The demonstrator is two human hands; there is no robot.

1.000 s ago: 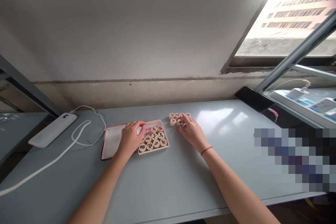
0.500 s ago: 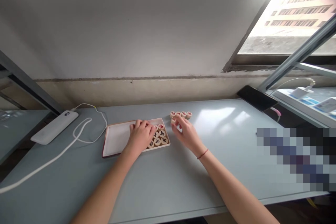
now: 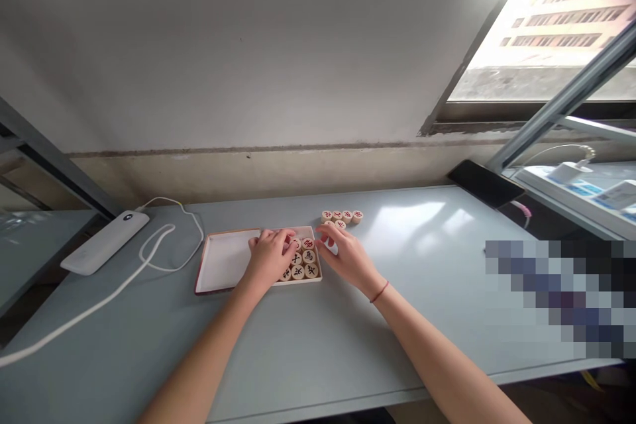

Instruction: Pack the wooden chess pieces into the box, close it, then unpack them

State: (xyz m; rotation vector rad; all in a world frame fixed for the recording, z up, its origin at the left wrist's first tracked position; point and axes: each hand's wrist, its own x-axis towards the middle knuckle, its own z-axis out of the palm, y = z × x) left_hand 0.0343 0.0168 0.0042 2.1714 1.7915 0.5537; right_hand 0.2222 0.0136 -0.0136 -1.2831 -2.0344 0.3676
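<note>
A shallow white-lined open box (image 3: 226, 262) lies in front of me, with round wooden xiangqi pieces (image 3: 309, 256) in rows in its right half. My left hand (image 3: 271, 255) reaches over the box, its bent fingers and thumb around a red-marked piece (image 3: 297, 244) in the back row; the fingers partly hide their contact. At the box's right rim is my right hand (image 3: 348, 255), thumb and index finger apart with nothing visible between them. Just behind it, more red-marked pieces (image 3: 347, 216) stand on the table in two short rows, the front row partly covered by its fingers.
A white power bank (image 3: 105, 242) with a looping white cable (image 3: 158, 238) lies on the left of the grey table (image 3: 308, 351). A dark phone-like slab (image 3: 484, 183) leans at the back right, near a metal frame post (image 3: 561, 99) and a white power strip (image 3: 571, 192).
My right hand has moved slightly left to the box's rim, uncovering more of the front row of loose pieces. My left hand has shifted slightly right over the pieces in the box.
</note>
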